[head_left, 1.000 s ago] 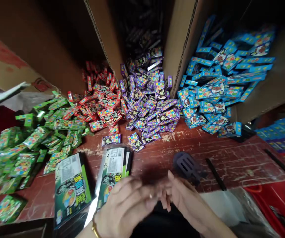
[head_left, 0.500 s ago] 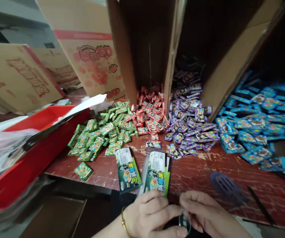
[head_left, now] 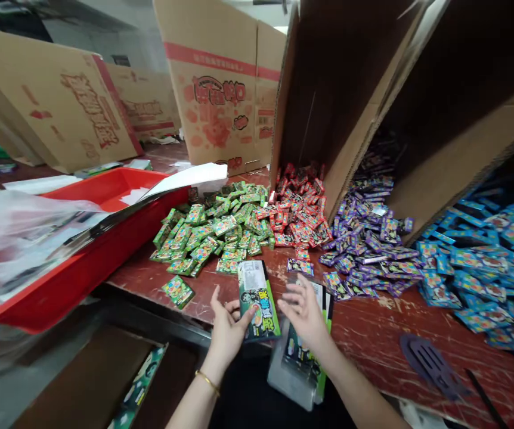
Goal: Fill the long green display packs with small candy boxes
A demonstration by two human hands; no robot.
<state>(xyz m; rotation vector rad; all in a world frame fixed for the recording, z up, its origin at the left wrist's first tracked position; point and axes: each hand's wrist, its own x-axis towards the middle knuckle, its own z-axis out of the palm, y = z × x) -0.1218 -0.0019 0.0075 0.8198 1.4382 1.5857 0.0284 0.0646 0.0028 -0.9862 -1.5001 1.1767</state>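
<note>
A flat black and green candy box (head_left: 253, 292) lies near the table's front edge. My left hand (head_left: 229, 328), with a gold bangle at the wrist, grips its lower left side, thumb across the printed face and index finger raised. My right hand (head_left: 305, 313) is just right of it, fingers spread and holding nothing, over a second black and green candy box (head_left: 297, 351). Clear plastic packaging (head_left: 290, 381) lies by that second box and juts past the table edge. Whether my right hand touches the second box is hidden.
Behind lie heaps of green packets (head_left: 203, 232), red packets (head_left: 299, 208), purple packets (head_left: 364, 250) and blue packets (head_left: 476, 256), among tall cardboard boxes (head_left: 221, 89). A red bin (head_left: 105, 268) stands left. A purple slotted piece (head_left: 431, 363) lies right.
My hands were together at the front edge over a clear, round-edged item. They have parted: the left is now on the candy box, the right over the second one. The view has swung left.
</note>
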